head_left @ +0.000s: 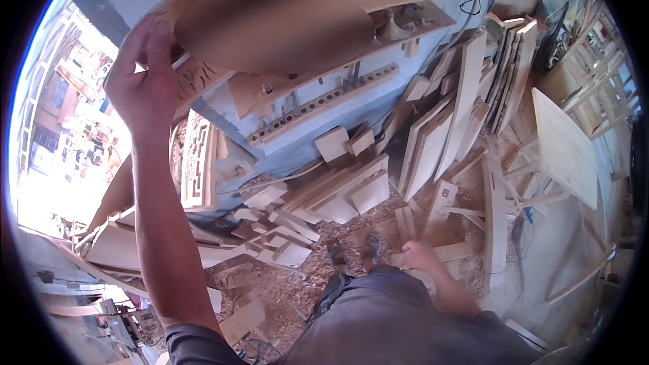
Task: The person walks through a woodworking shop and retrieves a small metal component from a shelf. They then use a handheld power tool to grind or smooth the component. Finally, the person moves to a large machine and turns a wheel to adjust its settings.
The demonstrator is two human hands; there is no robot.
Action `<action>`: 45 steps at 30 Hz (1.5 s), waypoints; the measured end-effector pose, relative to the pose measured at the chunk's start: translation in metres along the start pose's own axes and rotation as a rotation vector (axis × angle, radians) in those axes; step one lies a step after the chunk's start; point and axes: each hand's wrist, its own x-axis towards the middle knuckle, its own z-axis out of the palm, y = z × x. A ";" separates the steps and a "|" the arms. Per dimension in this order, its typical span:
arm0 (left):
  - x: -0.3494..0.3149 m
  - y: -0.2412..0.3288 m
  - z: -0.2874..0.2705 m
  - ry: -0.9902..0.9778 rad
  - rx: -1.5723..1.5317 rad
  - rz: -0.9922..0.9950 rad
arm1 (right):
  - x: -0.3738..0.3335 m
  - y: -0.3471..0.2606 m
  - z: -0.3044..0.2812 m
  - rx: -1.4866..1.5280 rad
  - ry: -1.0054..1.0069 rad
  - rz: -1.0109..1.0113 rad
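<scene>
My left hand point(145, 71) is raised at the left end of a wooden wall shelf point(422, 23). Its fingers are bent and closed, but what they hold, if anything, is not visible. Beside the fingers, a blurred brown oval patch covers the middle of the shelf. Several thin dark tools point(196, 80) sit in the wood just right of my left wrist. My right hand point(422, 257) hangs low at my side above the floor, smeared by motion, and its fingers are unclear.
A rack with a row of holes point(324, 105) is fixed to the blue wall. Boards point(460, 115) lean upright on the right, and offcuts point(291, 230) are heaped below. A carved panel point(198, 162) stands at left. Wood shavings point(351, 230) cover the floor around my feet.
</scene>
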 end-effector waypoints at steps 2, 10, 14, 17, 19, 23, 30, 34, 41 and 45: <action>-0.002 -0.001 0.010 -0.043 0.000 -0.058 | -0.005 -0.019 -0.003 0.050 0.020 0.044; -0.004 0.001 0.017 -0.045 0.137 0.082 | 0.053 -0.171 -0.133 0.197 0.420 -0.205; -0.005 -0.004 0.011 -0.060 0.117 0.050 | 0.088 -0.293 -0.238 0.082 0.821 -0.732; -0.006 -0.005 0.012 -0.083 0.070 0.008 | 0.128 -0.350 -0.282 -0.086 0.996 -0.972; -0.003 -0.001 0.012 -0.102 0.046 -0.014 | 0.159 -0.369 -0.298 -0.111 1.030 -0.995; -0.002 0.002 0.014 -0.121 0.035 -0.022 | 0.202 -0.390 -0.299 -0.298 1.018 -0.818; -0.002 -0.005 0.011 -0.084 0.018 0.026 | 0.232 -0.413 -0.289 -0.358 1.071 -0.891; -0.002 -0.006 0.011 -0.089 -0.017 0.010 | 0.229 -0.411 -0.292 -0.329 1.178 -0.865; -0.001 -0.003 0.013 -0.109 0.003 -0.014 | 0.189 -0.388 -0.288 0.226 1.211 -0.770; 0.000 -0.001 0.011 -0.125 0.092 -0.063 | 0.161 -0.367 -0.263 0.935 0.807 -0.640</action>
